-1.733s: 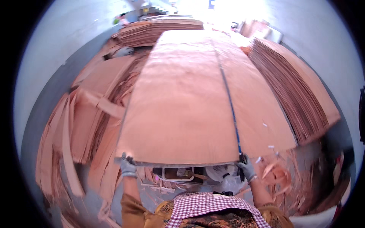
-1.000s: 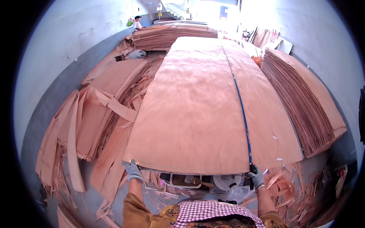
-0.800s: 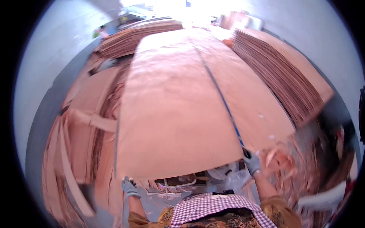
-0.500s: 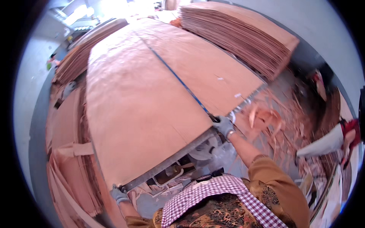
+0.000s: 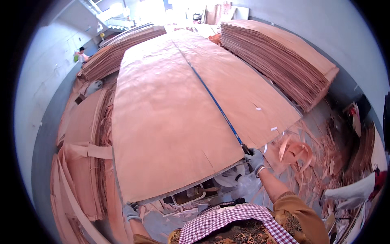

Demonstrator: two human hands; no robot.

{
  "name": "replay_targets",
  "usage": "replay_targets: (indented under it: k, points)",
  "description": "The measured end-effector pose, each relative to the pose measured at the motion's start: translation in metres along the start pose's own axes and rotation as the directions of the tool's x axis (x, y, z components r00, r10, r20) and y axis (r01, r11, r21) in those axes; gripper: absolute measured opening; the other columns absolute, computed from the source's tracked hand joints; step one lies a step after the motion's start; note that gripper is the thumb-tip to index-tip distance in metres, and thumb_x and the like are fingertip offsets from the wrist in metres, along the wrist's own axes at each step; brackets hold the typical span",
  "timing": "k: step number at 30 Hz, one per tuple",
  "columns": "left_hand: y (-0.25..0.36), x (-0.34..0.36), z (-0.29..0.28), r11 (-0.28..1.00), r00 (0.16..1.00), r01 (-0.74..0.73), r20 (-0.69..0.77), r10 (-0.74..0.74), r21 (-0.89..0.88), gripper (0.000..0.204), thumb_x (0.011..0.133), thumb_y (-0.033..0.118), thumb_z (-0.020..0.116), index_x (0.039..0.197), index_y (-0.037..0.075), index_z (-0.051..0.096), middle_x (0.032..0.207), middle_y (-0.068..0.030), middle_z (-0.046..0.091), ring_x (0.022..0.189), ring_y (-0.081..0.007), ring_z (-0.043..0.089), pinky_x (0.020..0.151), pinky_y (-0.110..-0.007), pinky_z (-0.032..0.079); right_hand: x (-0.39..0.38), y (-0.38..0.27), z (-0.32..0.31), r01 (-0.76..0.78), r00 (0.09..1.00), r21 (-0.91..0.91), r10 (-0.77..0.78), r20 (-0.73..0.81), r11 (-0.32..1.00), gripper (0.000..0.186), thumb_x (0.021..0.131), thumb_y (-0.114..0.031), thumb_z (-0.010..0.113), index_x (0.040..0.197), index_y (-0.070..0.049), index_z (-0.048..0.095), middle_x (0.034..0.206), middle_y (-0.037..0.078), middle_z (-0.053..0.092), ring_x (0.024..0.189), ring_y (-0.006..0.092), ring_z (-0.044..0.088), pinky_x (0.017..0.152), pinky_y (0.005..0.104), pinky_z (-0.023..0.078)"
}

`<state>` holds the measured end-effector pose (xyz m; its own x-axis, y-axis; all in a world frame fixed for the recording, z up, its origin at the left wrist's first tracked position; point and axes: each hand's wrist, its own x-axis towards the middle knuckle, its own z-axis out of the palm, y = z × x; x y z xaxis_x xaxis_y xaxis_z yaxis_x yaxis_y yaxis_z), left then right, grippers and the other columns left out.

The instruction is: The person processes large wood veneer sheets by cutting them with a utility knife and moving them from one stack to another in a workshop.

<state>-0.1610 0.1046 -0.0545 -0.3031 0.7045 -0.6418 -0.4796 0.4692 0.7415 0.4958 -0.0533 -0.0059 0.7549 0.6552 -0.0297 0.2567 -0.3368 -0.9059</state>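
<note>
A large, pale tan sheet of wood veneer (image 5: pixel 170 122) lies over a long table in front of me. My right hand (image 5: pixel 254 159), in a grey glove, is closed round the black handle of a long blue pole (image 5: pixel 219 106). That pole lies along the sheet, its far end reaching toward the sheet's far edge. At the near left corner, my left hand (image 5: pixel 131 211), also gloved, has its fingers curled on the veneer's corner, partly hidden by the edge. A short split shows in the sheet near its front edge.
Tall veneer stacks stand at the far right (image 5: pixel 280 61) and far left (image 5: pixel 118 51). Loose veneer strips (image 5: pixel 294 150) litter the floor at right. More sheets (image 5: pixel 81 122) lean at left. A person (image 5: pixel 82 56) is beyond the left stack. Under the table's front is a plastic bag (image 5: pixel 245 185).
My view has swung, so the table and stacks sit farther right and lower in the picture. Both hands keep about the same places on the pole and the sheet's corner.
</note>
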Motion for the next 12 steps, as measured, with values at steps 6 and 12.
replay_targets:
  k: [6, 12]
  points:
    - [0.002, 0.014, -0.013, 0.965, 0.957, -0.248, -0.135, 0.258, 0.089, 0.009, 0.088, 0.015, 0.052, 0.087, 0.007, 0.055, 0.057, -0.0069, 0.055, 0.037, -0.0167, 0.049, 0.029, -0.026, 0.034, 0.016, 0.01, 0.033, 0.04, 0.996, 0.026, -0.042, 0.08, 0.999, 0.03, 0.069, -0.008, 0.071, 0.095, 0.003, 0.061, 0.081, 0.007, 0.065, 0.069, 0.0137, 0.059, 0.06, 0.0273, 0.049]
    - [-0.016, 0.014, 0.002, 0.924, 0.922, -0.315, -0.159, 0.353, 0.218, 0.024, 0.083, 0.013, 0.059, 0.105, 0.01, 0.048, 0.064, -0.0106, 0.059, 0.044, -0.0233, 0.055, 0.035, -0.033, 0.044, 0.019, 0.016, 0.019, -0.075, 0.991, 0.153, 0.058, 0.117, 0.985, 0.037, 0.07, -0.008, 0.074, 0.102, 0.003, 0.059, 0.084, 0.008, 0.065, 0.07, 0.0136, 0.06, 0.066, 0.0267, 0.051]
